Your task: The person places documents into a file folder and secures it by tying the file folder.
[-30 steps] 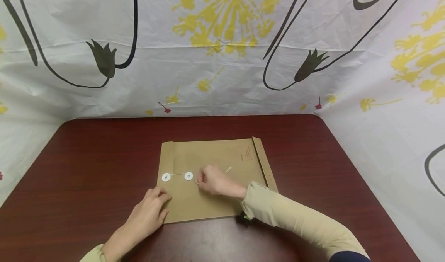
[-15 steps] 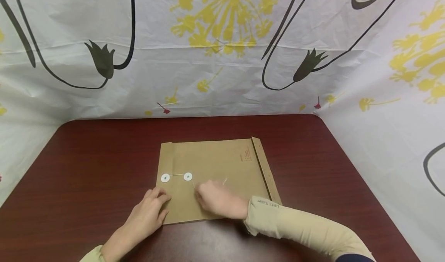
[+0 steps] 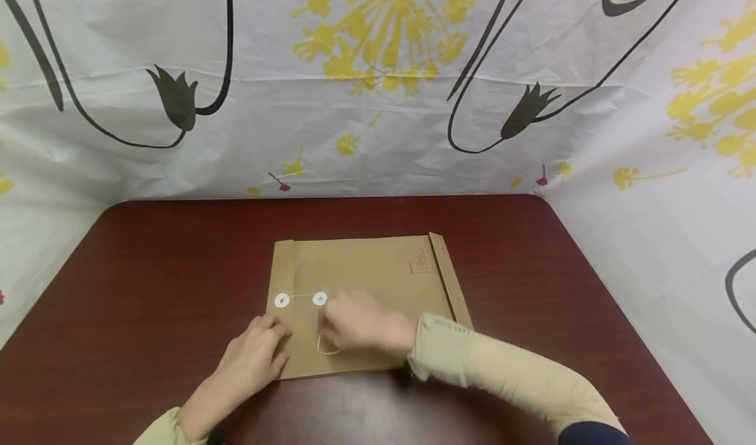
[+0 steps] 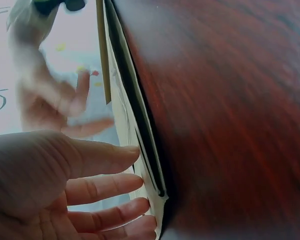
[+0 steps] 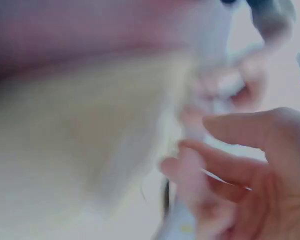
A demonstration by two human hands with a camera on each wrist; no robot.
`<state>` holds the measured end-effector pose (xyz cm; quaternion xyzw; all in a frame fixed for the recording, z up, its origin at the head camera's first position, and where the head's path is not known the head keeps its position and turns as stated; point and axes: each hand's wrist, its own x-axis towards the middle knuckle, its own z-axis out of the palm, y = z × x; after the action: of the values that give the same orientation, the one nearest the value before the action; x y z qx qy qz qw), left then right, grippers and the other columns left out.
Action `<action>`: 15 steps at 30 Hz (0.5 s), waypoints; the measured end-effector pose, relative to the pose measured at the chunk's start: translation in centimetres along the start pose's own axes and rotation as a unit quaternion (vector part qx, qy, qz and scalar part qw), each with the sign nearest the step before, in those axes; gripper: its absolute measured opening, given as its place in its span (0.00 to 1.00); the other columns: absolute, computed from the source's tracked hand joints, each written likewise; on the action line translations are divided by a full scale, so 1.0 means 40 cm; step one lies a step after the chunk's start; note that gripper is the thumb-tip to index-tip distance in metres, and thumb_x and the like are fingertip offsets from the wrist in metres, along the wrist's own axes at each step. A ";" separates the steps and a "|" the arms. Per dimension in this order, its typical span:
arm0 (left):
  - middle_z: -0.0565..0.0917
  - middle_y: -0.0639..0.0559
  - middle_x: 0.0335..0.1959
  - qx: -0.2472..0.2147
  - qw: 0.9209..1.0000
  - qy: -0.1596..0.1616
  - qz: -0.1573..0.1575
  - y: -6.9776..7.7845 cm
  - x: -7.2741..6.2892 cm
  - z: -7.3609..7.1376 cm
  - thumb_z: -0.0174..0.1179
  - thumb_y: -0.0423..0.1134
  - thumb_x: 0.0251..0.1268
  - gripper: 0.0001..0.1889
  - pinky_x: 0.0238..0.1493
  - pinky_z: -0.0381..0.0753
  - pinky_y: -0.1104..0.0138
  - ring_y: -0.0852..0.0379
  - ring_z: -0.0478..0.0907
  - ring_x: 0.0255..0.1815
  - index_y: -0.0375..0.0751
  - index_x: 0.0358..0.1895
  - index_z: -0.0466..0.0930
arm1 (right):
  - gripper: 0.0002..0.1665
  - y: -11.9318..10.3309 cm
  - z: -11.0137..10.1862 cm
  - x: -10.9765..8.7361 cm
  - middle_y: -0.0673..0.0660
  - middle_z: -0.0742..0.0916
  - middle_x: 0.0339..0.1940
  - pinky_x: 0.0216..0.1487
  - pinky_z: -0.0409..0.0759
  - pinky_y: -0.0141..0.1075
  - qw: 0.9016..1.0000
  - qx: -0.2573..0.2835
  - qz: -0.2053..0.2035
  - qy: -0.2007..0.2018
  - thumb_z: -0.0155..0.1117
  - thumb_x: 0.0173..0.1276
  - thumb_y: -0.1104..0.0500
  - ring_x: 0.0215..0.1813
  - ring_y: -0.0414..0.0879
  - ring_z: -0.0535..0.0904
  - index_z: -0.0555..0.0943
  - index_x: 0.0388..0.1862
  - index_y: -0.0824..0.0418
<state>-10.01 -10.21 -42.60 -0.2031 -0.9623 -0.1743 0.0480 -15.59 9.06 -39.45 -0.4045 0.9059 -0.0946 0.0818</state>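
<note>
A tan paper document envelope [image 3: 378, 254] lies flat on the table, with a left button disc [image 3: 282, 300] and a right button disc [image 3: 320, 298] joined by a thin string [image 3: 302, 295]. My left hand [image 3: 254, 353] rests at the envelope's lower left edge; in the left wrist view its thumb [image 4: 105, 157] and fingers lie against that edge. My right hand [image 3: 357, 320] is low over the envelope, fingers curled close to the right disc, holding the string. A slack loop of string hangs out below the fingers. The right hand is blurred, its fingertips partly hidden.
The dark red table [image 3: 177, 274] extends around the envelope on all sides. A raised flap [image 3: 449, 274] runs along the envelope's right side. Behind and beside the table hangs a white patterned sheet [image 3: 378, 136].
My right hand dipped toward the envelope's front, then came back up beside the right disc. The string, straight from disc to fingers before, now bows into a loop. The left hand stays in place.
</note>
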 end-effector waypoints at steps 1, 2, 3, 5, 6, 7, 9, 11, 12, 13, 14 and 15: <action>0.77 0.50 0.36 0.003 1.000 0.001 -0.003 0.001 0.002 -0.002 0.70 0.32 0.42 0.12 0.21 0.76 0.58 0.49 0.74 0.39 0.40 0.33 0.80 | 0.09 0.018 -0.016 0.020 0.50 0.87 0.32 0.31 0.75 0.23 1.000 0.025 -0.004 -0.008 0.61 0.63 0.62 0.29 0.36 0.80 0.84 0.40 0.58; 0.77 0.50 0.35 0.004 1.000 0.003 -0.006 0.002 0.005 -0.004 0.70 0.32 0.42 0.11 0.21 0.76 0.57 0.49 0.74 0.38 0.41 0.32 0.80 | 0.12 0.037 -0.030 0.042 0.52 0.87 0.38 0.38 0.77 0.24 0.999 0.039 -0.007 -0.015 0.59 0.64 0.64 0.36 0.39 0.82 0.83 0.46 0.60; 0.76 0.50 0.34 0.005 1.000 0.004 -0.011 0.005 0.009 -0.005 0.70 0.32 0.42 0.11 0.21 0.76 0.57 0.50 0.75 0.37 0.41 0.31 0.80 | 0.16 0.057 -0.041 0.064 0.55 0.86 0.45 0.45 0.76 0.26 0.999 0.048 -0.013 -0.019 0.57 0.65 0.66 0.43 0.41 0.82 0.80 0.51 0.62; 0.76 0.51 0.32 0.003 1.000 0.006 -0.023 0.014 0.017 -0.005 0.70 0.33 0.42 0.09 0.21 0.76 0.57 0.50 0.75 0.36 0.42 0.28 0.79 | 0.24 0.095 -0.049 0.107 0.57 0.80 0.58 0.58 0.71 0.31 0.998 0.053 -0.029 -0.022 0.53 0.66 0.70 0.58 0.46 0.76 0.73 0.62 0.64; 0.75 0.51 0.30 0.000 1.000 0.007 -0.029 0.020 0.023 -0.004 0.70 0.34 0.43 0.08 0.20 0.76 0.57 0.51 0.75 0.34 0.42 0.27 0.79 | 0.29 0.110 -0.049 0.126 0.57 0.76 0.63 0.59 0.70 0.32 0.998 0.047 -0.033 -0.028 0.52 0.65 0.72 0.62 0.47 0.72 0.69 0.66 0.63; 0.74 0.51 0.29 -0.004 0.999 0.007 -0.036 0.025 0.028 -0.002 0.70 0.34 0.43 0.08 0.20 0.76 0.57 0.51 0.74 0.33 0.43 0.26 0.78 | 0.32 0.123 -0.046 0.142 0.56 0.72 0.67 0.61 0.68 0.34 0.998 0.032 -0.038 -0.032 0.52 0.64 0.73 0.66 0.47 0.67 0.66 0.68 0.61; 0.73 0.52 0.26 -0.012 0.999 0.004 -0.051 0.037 0.039 0.003 0.69 0.36 0.45 0.08 0.19 0.75 0.58 0.53 0.74 0.30 0.44 0.22 0.77 | 0.38 0.143 -0.037 0.167 0.53 0.64 0.72 0.65 0.65 0.42 0.998 0.003 -0.039 -0.039 0.51 0.62 0.74 0.71 0.47 0.59 0.62 0.71 0.56; 0.71 0.53 0.23 -0.019 0.998 0.000 -0.063 0.047 0.052 0.008 0.68 0.38 0.47 0.11 0.18 0.73 0.58 0.55 0.72 0.26 0.45 0.19 0.74 | 0.43 0.157 -0.027 0.186 0.49 0.58 0.75 0.65 0.63 0.50 0.998 -0.026 -0.039 -0.042 0.51 0.59 0.75 0.73 0.46 0.53 0.60 0.73 0.50; 0.71 0.53 0.22 -0.021 0.997 -0.002 -0.069 0.051 0.058 0.010 0.68 0.39 0.48 0.12 0.18 0.72 0.59 0.55 0.71 0.24 0.45 0.18 0.73 | 0.44 0.162 -0.023 0.194 0.48 0.57 0.75 0.64 0.62 0.53 0.997 -0.043 -0.041 -0.041 0.51 0.59 0.74 0.74 0.45 0.51 0.59 0.73 0.48; 0.70 0.54 0.21 -0.020 0.997 -0.003 -0.074 0.055 0.064 0.012 0.67 0.40 0.49 0.14 0.17 0.72 0.59 0.56 0.71 0.24 0.46 0.17 0.71 | 0.45 0.167 -0.019 0.201 0.47 0.56 0.75 0.65 0.59 0.56 0.997 -0.055 -0.043 -0.040 0.51 0.59 0.74 0.75 0.45 0.49 0.58 0.73 0.47; 0.69 0.54 0.19 -0.020 0.997 -0.005 -0.079 0.057 0.069 0.014 0.67 0.42 0.50 0.16 0.16 0.70 0.59 0.56 0.69 0.22 0.46 0.15 0.70 | 0.45 0.171 -0.016 0.208 0.45 0.55 0.75 0.65 0.58 0.57 0.996 -0.066 -0.043 -0.040 0.51 0.59 0.73 0.75 0.44 0.48 0.58 0.73 0.46; 0.69 0.54 0.18 -0.018 0.996 -0.007 -0.083 0.059 0.074 0.016 0.67 0.44 0.51 0.17 0.16 0.70 0.59 0.56 0.68 0.22 0.46 0.14 0.69 | 0.44 0.175 -0.014 0.215 0.44 0.55 0.75 0.65 0.59 0.56 0.995 -0.078 -0.047 -0.041 0.51 0.60 0.72 0.75 0.43 0.47 0.58 0.73 0.45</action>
<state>-11.77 -6.83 -41.97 -0.1245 -0.9729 -0.1937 0.0231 -26.40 7.29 -41.19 -0.4553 0.8864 -0.0108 0.0831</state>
